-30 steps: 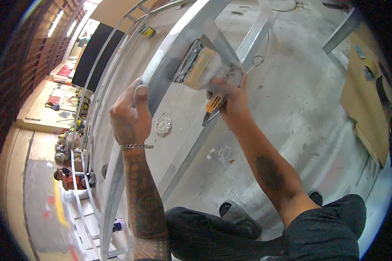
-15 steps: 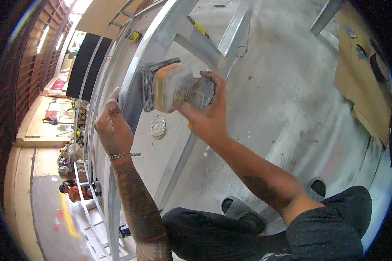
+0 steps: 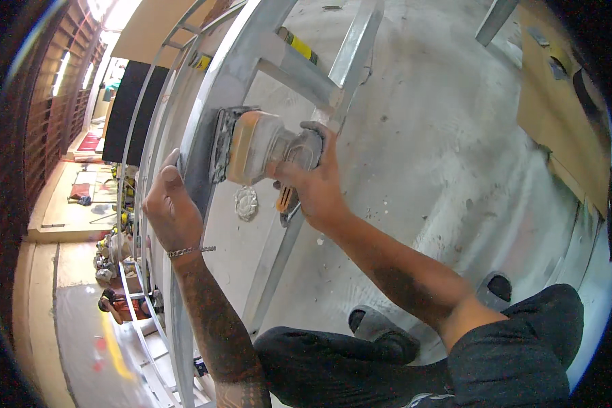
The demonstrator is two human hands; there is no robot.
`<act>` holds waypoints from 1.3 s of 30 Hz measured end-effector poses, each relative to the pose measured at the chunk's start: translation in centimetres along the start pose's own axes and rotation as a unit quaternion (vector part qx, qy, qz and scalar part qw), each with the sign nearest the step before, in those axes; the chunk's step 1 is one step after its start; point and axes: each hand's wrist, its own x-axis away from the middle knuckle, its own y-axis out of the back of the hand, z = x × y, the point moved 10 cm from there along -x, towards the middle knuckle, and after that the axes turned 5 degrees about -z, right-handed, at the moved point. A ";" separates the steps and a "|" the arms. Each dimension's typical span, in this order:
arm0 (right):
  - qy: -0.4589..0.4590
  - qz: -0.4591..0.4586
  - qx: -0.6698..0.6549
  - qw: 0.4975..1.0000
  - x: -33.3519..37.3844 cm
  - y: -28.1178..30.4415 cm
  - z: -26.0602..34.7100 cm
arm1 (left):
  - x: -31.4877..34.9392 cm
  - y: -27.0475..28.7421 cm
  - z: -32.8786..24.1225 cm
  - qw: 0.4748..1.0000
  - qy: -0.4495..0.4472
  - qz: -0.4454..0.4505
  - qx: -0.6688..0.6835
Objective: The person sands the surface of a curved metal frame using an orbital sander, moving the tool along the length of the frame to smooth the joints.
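The right hand [image 3: 317, 185] is wrapped tight round the grey rear grip of a handheld power sander [image 3: 255, 146], its orange body pointing toward the person's left and its flat pad pressed against the broad curved rail of a grey metal frame [image 3: 228, 75]. The left hand [image 3: 171, 207], a chain bracelet [image 3: 191, 251] at the wrist, is curled over the outer edge of that same rail just below the sander, fingers hooked out of sight behind the metal, so it grips the frame and nothing else. Straight crossbars run off the rail toward the upper edge of the frame. No container shows close to the hands. Beneath is a dusty concrete floor [image 3: 442, 156], with a sheet of brown board [image 3: 564, 115] lying at the right side. Beyond the frame's left edge, lower down, are a wooden platform [image 3: 75, 217] and scattered tools, too small to tell apart.
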 end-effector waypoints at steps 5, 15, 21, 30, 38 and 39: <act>-0.050 -0.008 -0.099 0.994 -1.9 0.0 0.1 | -0.4 0.6 -1.3 0.996 -0.077 -0.030 0.022; -0.170 0.049 -0.258 0.950 -4.9 0.0 -3.9 | -0.2 0.0 -0.7 0.998 -0.059 -0.022 0.005; -0.167 0.032 -0.263 0.950 -5.2 0.8 -4.5 | 0.0 -0.6 -1.0 0.993 -0.103 -0.041 0.049; -0.183 0.088 -0.239 0.950 -5.4 -0.9 -5.0 | -0.3 0.2 -0.7 0.993 -0.102 -0.047 0.019; -0.184 0.084 -0.225 0.953 -6.4 0.1 -4.4 | -0.1 -0.8 -1.1 0.994 -0.100 -0.038 0.032; -0.183 0.085 -0.226 0.953 -6.4 0.0 -4.7 | -0.3 -0.8 -1.1 0.995 -0.092 -0.030 0.032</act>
